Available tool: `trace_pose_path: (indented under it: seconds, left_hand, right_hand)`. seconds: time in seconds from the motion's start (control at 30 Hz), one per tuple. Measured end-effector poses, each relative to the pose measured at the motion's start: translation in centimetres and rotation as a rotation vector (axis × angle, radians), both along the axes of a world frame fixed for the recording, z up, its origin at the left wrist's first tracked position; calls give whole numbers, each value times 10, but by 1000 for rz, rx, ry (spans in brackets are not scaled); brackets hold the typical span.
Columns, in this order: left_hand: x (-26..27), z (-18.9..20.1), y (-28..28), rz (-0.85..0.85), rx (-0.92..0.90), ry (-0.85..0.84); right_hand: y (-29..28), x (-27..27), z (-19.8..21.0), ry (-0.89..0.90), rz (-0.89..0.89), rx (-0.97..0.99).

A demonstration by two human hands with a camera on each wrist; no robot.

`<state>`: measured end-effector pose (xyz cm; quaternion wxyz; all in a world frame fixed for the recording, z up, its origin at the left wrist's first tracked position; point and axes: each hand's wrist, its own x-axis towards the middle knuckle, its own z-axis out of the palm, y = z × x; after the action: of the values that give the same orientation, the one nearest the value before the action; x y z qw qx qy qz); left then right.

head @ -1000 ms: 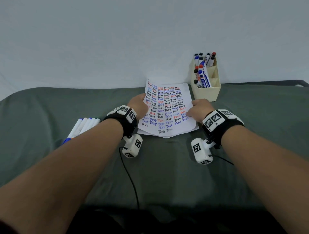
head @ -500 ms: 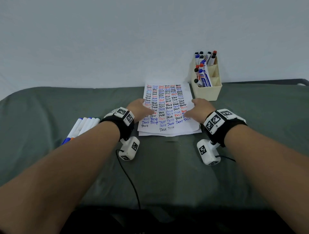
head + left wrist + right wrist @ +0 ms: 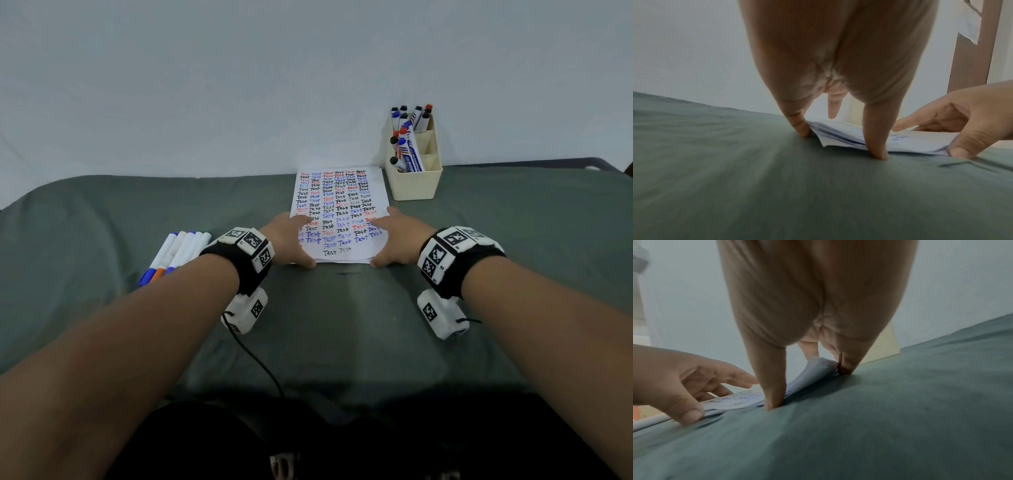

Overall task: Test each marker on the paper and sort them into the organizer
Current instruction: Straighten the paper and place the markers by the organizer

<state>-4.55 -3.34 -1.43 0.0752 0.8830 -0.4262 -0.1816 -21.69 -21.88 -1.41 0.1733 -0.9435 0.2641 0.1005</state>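
1. Since a second ago the paper stack (image 3: 339, 212) has gone from tilted up in both hands to lying flat on the grey-green cloth (image 3: 325, 342), and both hands have drawn back to its near corners.
2. Nearest, the left hand (image 3: 289, 240) and right hand (image 3: 397, 238) rest spread on the stack — fingers straight, thumbs at the near edge, gripping nothing.
3. At wrist level the sheets show slightly fanned and lifted at the edges between the fingertips.
4. "Test" is written over and over in rows of black, blue and red on the top sheet.
5. Left of the left wrist, a row of white markers (image 3: 178, 253) lies side by side on the cloth, blue and orange ends toward the person.
6. Farther back, just right of the sheet's far corner, the cream organizer (image 3: 416, 185) holds capped markers (image 3: 406, 144) — its right-hand compartments look bare; the printing on them is too small to read.
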Motion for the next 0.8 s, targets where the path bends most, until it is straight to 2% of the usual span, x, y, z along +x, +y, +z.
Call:
trace_pose_path:
  seconds: [0.3, 0.6, 0.8]
  left_hand:
    - [5, -2, -1, -77, -95, -11]
    - [16, -6, 1, -94, -95, 25]
    - [11, -9, -4, -10, -81, -27]
  right_hand:
    - [-8, 3, -4, -40, -1, -9]
    - [-16, 8, -4, -12, 38, -31]
    - [-19, 6, -5, -19, -6, 26]
